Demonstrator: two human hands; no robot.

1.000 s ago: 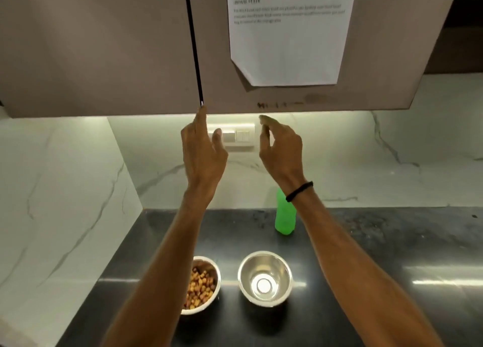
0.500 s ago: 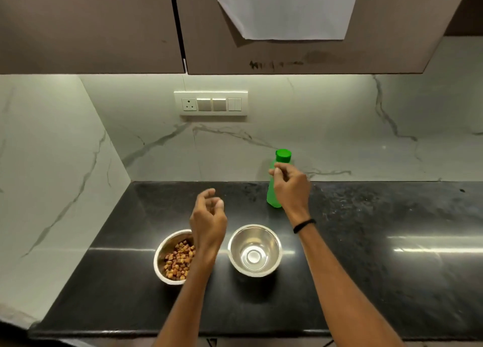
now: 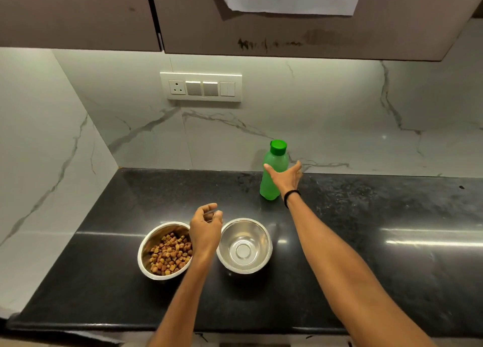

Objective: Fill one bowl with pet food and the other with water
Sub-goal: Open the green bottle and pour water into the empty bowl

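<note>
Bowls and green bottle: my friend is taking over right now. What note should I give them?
Left grip: loosely curled, holds nothing, above the gap between the two bowls.
Right grip: open, fingers spread at the green bottle, not closed round it.
Things: left bowl holds pet food. Right bowl beside it is empty. The bottle stands upright at the back of the counter, cap on.
Done: food bowl filled.
Left: grip the bottle, take the cap off, and pour what is presumably water into the empty bowl.
</note>
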